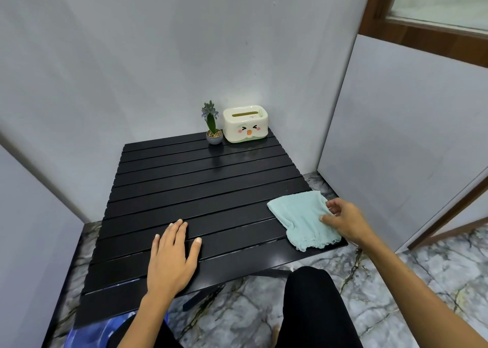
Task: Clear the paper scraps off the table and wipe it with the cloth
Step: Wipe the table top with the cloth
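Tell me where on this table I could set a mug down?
The widest bare slats lie between the potted plant and the left hand. Crowded spots: the far right corner with the tissue box, and the near right corner under the cloth.

Left hand flat, palm down on desk, fingers straight. Right hand pinches cloth at desk's right edge.

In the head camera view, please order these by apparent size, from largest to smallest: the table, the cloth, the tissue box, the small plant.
1. table
2. cloth
3. tissue box
4. small plant

The cloth lies nearer the camera than the tissue box, so their true order is uncertain.
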Demonstrator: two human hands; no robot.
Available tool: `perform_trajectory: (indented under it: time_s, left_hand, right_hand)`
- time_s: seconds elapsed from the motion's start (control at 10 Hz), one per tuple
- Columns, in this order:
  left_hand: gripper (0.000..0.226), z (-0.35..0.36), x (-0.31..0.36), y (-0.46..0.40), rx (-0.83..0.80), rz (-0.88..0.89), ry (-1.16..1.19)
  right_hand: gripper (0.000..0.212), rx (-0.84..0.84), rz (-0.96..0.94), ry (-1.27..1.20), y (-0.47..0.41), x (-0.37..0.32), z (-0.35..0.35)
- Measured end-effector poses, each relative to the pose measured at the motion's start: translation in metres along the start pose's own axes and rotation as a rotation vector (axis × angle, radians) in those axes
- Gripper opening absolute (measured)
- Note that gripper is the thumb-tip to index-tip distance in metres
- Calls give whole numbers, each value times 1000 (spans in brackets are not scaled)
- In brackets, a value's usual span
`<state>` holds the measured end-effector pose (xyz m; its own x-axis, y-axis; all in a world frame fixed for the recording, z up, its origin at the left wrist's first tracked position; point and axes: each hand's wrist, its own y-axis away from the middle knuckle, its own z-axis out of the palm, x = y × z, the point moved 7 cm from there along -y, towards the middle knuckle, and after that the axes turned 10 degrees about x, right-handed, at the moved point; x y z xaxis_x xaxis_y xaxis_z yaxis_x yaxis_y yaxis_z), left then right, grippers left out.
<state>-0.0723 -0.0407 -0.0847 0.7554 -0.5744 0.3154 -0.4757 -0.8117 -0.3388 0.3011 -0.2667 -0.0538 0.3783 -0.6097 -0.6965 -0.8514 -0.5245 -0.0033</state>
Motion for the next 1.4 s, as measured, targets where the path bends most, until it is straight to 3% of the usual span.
perform_trajectory:
  time_s: [0.2, 0.4, 0.6, 0.9, 1.1, 1.4]
  left_hand:
    - [77, 1, -1, 0, 1, 0, -2]
    - [76, 1, -1, 1, 8, 3, 1]
    - [76, 1, -1, 0, 2, 2, -2]
    - [76, 1, -1, 0, 2, 3, -6]
    - [75, 2, -1, 0, -2, 4, -15]
    - [73, 1, -2, 0, 16, 10, -9]
  right_hand:
    - [58, 109, -180, 273, 6, -10, 1]
    - [46, 76, -445, 262, 26, -40, 27]
    - [51, 89, -529, 308, 47, -50, 47]
    - [13, 244, -540, 319, 55, -60, 55]
    - [10, 273, -493, 203, 60, -60, 50]
    - [16, 101, -594, 131, 62, -52, 49]
